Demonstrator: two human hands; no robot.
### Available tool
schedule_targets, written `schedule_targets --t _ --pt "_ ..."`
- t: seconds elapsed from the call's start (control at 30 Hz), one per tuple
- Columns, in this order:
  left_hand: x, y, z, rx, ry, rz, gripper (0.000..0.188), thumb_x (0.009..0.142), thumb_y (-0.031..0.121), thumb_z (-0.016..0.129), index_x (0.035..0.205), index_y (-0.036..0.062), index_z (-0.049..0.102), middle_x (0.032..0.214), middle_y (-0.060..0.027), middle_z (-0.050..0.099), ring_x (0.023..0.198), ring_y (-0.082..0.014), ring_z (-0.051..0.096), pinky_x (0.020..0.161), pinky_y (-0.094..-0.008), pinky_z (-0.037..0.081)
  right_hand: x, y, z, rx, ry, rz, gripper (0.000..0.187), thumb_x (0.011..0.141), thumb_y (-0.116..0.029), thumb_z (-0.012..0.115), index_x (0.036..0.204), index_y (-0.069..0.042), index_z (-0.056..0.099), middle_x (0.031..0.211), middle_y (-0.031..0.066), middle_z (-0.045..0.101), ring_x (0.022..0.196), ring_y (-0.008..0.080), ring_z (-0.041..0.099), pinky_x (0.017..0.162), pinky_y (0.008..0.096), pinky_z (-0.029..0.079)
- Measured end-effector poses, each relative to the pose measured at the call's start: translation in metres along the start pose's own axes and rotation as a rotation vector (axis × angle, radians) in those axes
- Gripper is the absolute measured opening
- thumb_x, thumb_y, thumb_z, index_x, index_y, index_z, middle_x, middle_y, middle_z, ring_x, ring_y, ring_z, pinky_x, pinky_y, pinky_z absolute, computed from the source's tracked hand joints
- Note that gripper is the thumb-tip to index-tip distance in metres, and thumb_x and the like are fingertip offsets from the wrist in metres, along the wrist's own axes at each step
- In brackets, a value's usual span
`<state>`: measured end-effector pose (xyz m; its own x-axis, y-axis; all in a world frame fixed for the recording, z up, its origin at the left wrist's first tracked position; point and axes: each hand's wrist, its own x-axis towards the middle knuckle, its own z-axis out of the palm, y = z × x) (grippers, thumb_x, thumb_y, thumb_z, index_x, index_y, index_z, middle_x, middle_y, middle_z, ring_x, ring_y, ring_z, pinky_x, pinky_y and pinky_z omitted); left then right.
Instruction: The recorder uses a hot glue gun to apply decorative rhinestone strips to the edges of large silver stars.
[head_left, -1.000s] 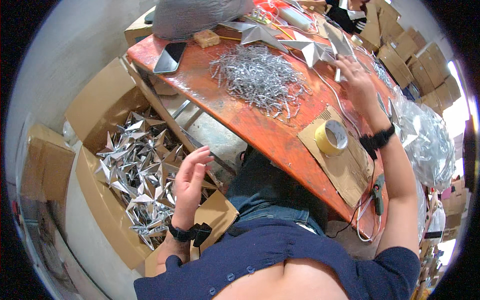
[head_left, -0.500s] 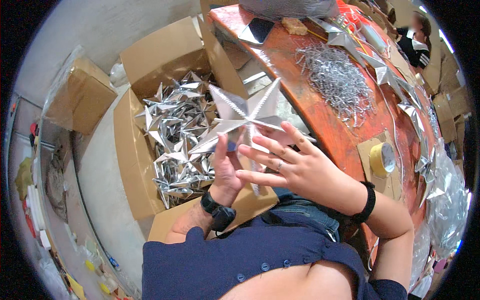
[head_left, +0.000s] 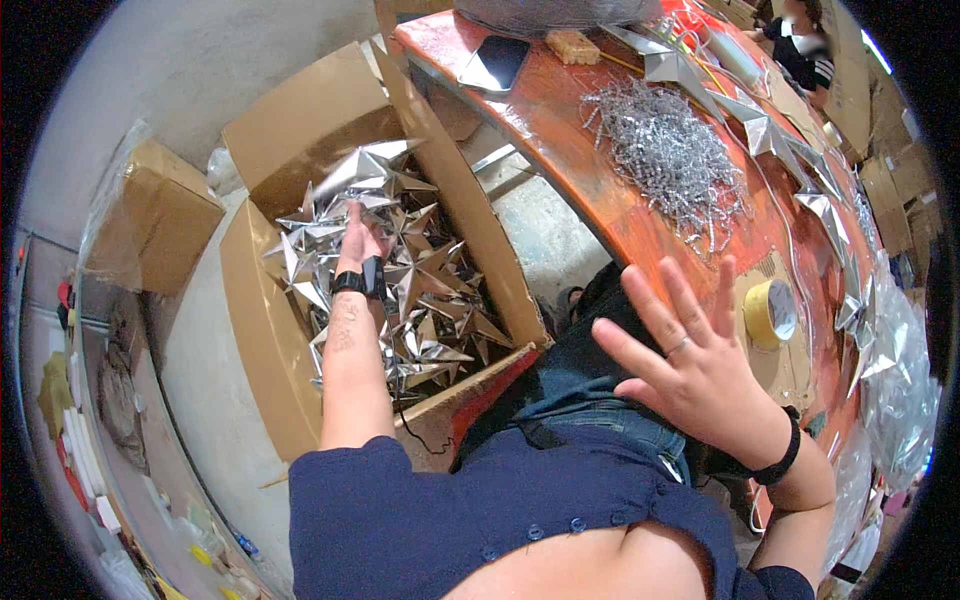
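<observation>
My left hand (head_left: pixel 362 240) reaches into the open cardboard box (head_left: pixel 262 320), over a heap of silver folded stars (head_left: pixel 420 275). A larger silver star (head_left: pixel 368 168), blurred at its points, lies just past its fingertips. Those fingers are partly hidden, so I cannot tell whether they still grip the star. My right hand (head_left: pixel 690 350) hovers above my lap beside the table, palm down, fingers spread and holding nothing.
On the red worktable (head_left: pixel 540 130) lie a tangle of silver shreds (head_left: pixel 665 150), a phone (head_left: pixel 498 62), a yellow tape roll (head_left: pixel 768 312) and a string of silver stars (head_left: pixel 765 137). A closed carton (head_left: pixel 170 215) stands left; another person (head_left: pixel 805 60) is far right.
My left hand has moved from in front of me into the box, carrying the large star over the heap. The right hand has drawn away to the right, off the star.
</observation>
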<state>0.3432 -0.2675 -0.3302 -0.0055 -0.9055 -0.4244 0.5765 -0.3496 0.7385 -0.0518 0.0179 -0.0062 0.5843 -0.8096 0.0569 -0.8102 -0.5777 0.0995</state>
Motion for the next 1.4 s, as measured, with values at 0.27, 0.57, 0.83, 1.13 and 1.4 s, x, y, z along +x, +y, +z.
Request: schedule_targets --t 0.27,0.57,0.83,1.13,1.4 --pt "-0.064 -0.113 0.046 0.442 -0.311 -0.414 0.073 0.091 0.06 0.054 0.146 0.0137 0.038 0.15 -0.0125 0.037 0.135 -0.0254 0.038 0.099 -0.0399 0.041 -0.009 0.083 -0.046 -0.209 0.074 0.243 0.055 0.074 -0.029 0.075 0.126 -0.018 0.059 0.133 0.0081 0.053 0.128 0.0264 0.046 0.112 0.0541 0.022" --pt "-0.147 -0.154 0.101 0.259 -0.286 0.108 0.077 0.099 0.054 0.042 0.155 0.0097 0.011 0.159 -0.0098 0.015 0.144 -0.027 0.024 0.117 -0.0401 0.02 0.084 0.295 0.012 0.056 0.106 0.516 0.03 0.09 -0.026 0.065 0.11 -0.003 0.061 0.086 0.0124 0.067 0.077 0.0223 0.064 0.073 0.0334 0.051" --pt "-0.172 -0.116 0.149 0.396 -0.314 0.206 0.079 0.101 0.049 0.041 0.154 0.0052 0.004 0.159 -0.011 0.013 0.145 -0.0223 0.014 0.117 -0.0342 0.013 0.117 0.393 0.108 0.213 0.048 0.651 0.042 0.092 -0.033 0.059 0.12 -0.002 0.055 0.099 0.0217 0.067 0.093 0.0357 0.065 0.08 0.0421 0.049" --pt "-0.184 -0.085 0.176 0.323 -0.353 0.414 0.087 0.096 0.06 0.041 0.153 0.0016 0.011 0.158 -0.0187 0.017 0.145 -0.0296 0.022 0.118 -0.0409 0.017 0.08 0.396 0.054 -0.141 0.311 0.624 0.029 0.099 -0.021 0.045 0.111 0.003 0.055 0.1 0.03 0.062 0.097 0.046 0.059 0.081 0.0515 0.046" --pt "-0.231 -0.027 0.21 -0.061 -0.583 0.316 0.105 0.081 0.073 0.053 0.15 0.0004 0.021 0.154 -0.015 0.03 0.14 -0.0275 0.033 0.117 -0.0416 0.024 0.093 0.161 -0.003 -0.11 0.499 0.209 0.022 0.091 -0.006 0.057 0.113 -0.001 0.054 0.091 0.0208 0.059 0.087 0.0387 0.058 0.076 0.0454 0.046"
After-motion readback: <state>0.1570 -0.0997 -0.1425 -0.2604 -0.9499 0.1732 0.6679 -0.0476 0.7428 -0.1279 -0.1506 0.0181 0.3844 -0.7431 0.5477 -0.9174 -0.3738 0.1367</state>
